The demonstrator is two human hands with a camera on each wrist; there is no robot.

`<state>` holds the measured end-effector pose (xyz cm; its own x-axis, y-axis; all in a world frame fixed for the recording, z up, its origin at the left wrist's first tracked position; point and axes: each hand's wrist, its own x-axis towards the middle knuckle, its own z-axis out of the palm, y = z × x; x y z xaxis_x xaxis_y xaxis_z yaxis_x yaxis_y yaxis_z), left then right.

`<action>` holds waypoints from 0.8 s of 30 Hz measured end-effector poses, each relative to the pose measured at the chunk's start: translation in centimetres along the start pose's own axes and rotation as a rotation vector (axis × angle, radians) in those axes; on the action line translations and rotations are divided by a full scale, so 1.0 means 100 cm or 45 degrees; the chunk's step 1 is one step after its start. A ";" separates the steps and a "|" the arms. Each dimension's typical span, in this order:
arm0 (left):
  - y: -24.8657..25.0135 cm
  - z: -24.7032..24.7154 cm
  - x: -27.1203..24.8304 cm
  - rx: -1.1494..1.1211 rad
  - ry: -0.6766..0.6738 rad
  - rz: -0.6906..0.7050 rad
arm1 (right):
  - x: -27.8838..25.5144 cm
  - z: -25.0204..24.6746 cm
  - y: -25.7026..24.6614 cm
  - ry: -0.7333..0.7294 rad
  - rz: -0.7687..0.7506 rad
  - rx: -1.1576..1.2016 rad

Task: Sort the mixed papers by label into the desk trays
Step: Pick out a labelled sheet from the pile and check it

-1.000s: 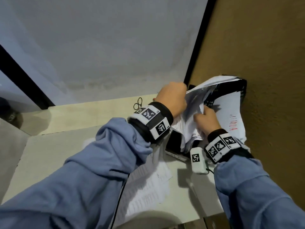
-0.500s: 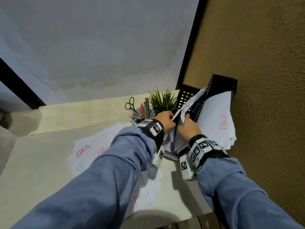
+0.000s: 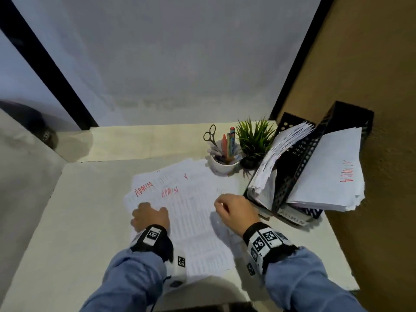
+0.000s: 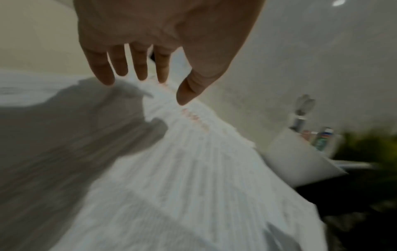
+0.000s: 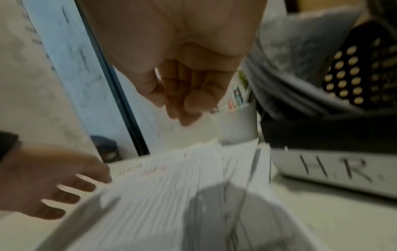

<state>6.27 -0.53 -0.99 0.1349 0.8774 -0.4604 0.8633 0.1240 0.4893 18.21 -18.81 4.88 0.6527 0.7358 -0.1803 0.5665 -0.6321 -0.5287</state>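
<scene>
Loose printed papers (image 3: 191,212) lie spread on the desk, two marked ADMIN in red. My left hand (image 3: 149,216) hovers low over their left part with straight, spread fingers (image 4: 139,71); whether it touches them I cannot tell. My right hand (image 3: 234,210) is over their right edge, fingers (image 5: 193,101) curled in and holding nothing. Two black perforated trays stand at the right. The left tray (image 3: 290,192) holds a leaning stack and bears an H.R. label (image 5: 335,168). The right tray (image 3: 346,115) holds sheets marked ADMIN (image 3: 333,172).
A white cup (image 3: 222,165) with scissors and pens and a small potted plant (image 3: 254,140) stand behind the papers, left of the trays. A brown wall (image 3: 382,154) closes the right side. The desk's bare left part (image 3: 78,210) ends at a pale side panel.
Both hands have left the stacks in the trays and come down and back over the loose papers. The paper held at the trays is no longer in hand.
</scene>
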 end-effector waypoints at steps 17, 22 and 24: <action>-0.072 -0.023 0.029 -0.706 -0.126 0.219 | -0.001 0.080 0.008 0.039 0.659 0.714; -0.082 -0.024 0.035 -0.871 -0.284 0.197 | 0.007 0.080 0.005 0.253 0.665 0.747; -0.079 -0.030 0.034 -0.860 -0.231 0.226 | 0.010 0.077 0.007 0.284 0.644 0.712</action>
<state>-1.58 2.87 -4.17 0.3746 0.8274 -0.4184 0.3395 0.2975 0.8923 15.37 -16.67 -2.05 0.8828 0.2877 -0.3714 -0.1255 -0.6175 -0.7765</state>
